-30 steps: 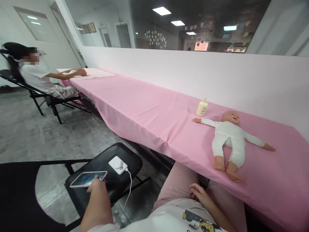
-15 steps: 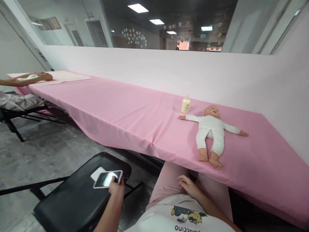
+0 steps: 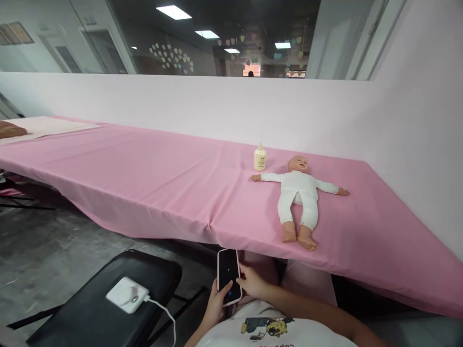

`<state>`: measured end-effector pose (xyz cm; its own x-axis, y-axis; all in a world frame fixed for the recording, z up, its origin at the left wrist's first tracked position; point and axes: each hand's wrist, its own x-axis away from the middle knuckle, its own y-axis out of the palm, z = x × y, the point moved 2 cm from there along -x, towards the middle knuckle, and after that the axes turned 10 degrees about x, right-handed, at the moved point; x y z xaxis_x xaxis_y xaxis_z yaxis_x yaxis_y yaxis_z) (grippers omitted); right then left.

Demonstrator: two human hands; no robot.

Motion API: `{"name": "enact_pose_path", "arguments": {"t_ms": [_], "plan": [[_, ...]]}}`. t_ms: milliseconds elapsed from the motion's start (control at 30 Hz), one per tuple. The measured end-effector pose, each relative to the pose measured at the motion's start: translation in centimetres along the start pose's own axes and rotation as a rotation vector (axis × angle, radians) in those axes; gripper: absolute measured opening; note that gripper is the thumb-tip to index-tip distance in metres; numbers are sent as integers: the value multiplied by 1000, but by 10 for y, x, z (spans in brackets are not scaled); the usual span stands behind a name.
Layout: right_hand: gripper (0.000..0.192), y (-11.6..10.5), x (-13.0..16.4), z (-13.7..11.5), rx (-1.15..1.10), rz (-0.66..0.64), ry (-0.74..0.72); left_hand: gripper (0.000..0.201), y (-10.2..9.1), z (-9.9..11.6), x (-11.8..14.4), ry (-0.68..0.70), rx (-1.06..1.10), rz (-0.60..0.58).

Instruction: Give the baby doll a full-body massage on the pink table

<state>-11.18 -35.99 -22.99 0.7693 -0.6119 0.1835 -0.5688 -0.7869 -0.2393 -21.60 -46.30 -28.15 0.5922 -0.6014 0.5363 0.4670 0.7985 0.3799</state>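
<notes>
Over my lap, just below the table's front edge, is a smartphone (image 3: 227, 270) in a pale pink case, its screen dark with a small blue dot. My left hand (image 3: 216, 302) grips its lower left side, thumb over the screen. My right hand (image 3: 253, 283) is closed at the phone's right edge, its thumb at the screen. Beyond them, a baby doll (image 3: 298, 185) in a white suit lies face up on the pink-covered table (image 3: 159, 178), arms spread. A pale yellow pump bottle (image 3: 259, 159) stands upright near the doll's head.
A black folding chair (image 3: 155, 270) stands at my left. On its seat lies a white charging device (image 3: 121, 294) with a white cable (image 3: 168, 311). Another person's hand (image 3: 12, 129) rests on a pale sheet (image 3: 54, 126) at the table's far left. A white wall (image 3: 173, 103) runs behind.
My left hand has brought the phone from above the chair to my lap, turning it upright. My right hand has come to it. The white device on the chair is uncovered. The view has swung right.
</notes>
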Motion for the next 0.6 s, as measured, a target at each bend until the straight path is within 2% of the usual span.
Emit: {"name": "enact_pose_path", "arguments": {"t_ms": [133,300,467,600], "plan": [[21,-5,-2,8,-61,29,83,68,8,2,1,34,-31,-65],[16,-17,2,11,-142,104,91,76,23,11,7,77,-127,-156],[26,-26,10,17,-223,151,130,73,39,21,17,38,-150,-224],[35,-35,28,14,-245,182,244,80,44,27,31,-14,-166,-251]]}}
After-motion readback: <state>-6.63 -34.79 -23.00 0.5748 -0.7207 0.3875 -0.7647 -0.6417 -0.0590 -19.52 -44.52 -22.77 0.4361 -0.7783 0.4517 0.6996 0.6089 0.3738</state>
